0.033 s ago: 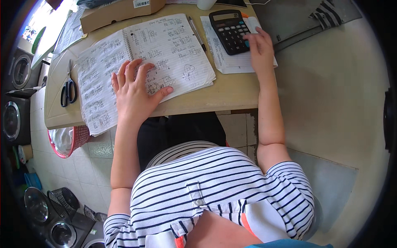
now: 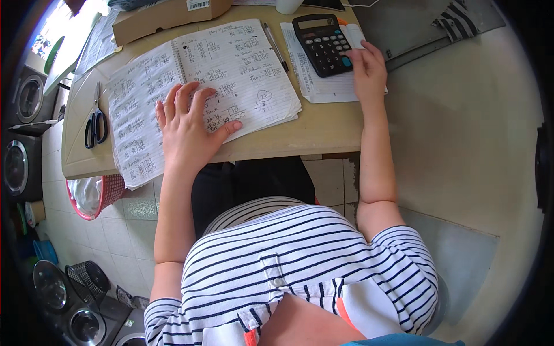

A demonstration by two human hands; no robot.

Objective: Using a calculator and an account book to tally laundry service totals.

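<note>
My left hand [image 2: 189, 127] lies with fingers spread on an open spiral notebook [image 2: 248, 75], whose lined pages are filled with handwriting. At the right side of the table my right hand [image 2: 369, 70] is at the edge of a black calculator [image 2: 324, 49]. Its fingers are extended, with the thumb and index finger by the keys near the lower right corner; nothing is held in it. The calculator rests on some white papers [image 2: 317, 89]. Between notebook and calculator lies a pen [image 2: 276, 47].
Dark-handled scissors [image 2: 96, 124] lie left of the notebook. A cardboard box [image 2: 167, 20] and a white cup [image 2: 287, 6] stand at the far side. Below the table's left edge is a pink basket [image 2: 112, 193] with white cloth. Front-loading machines [image 2: 17, 167] line the left.
My right hand has shifted slightly to the right, its fingertips drawing back from the middle of the keypad toward the calculator's edge. My left hand has stayed put.
</note>
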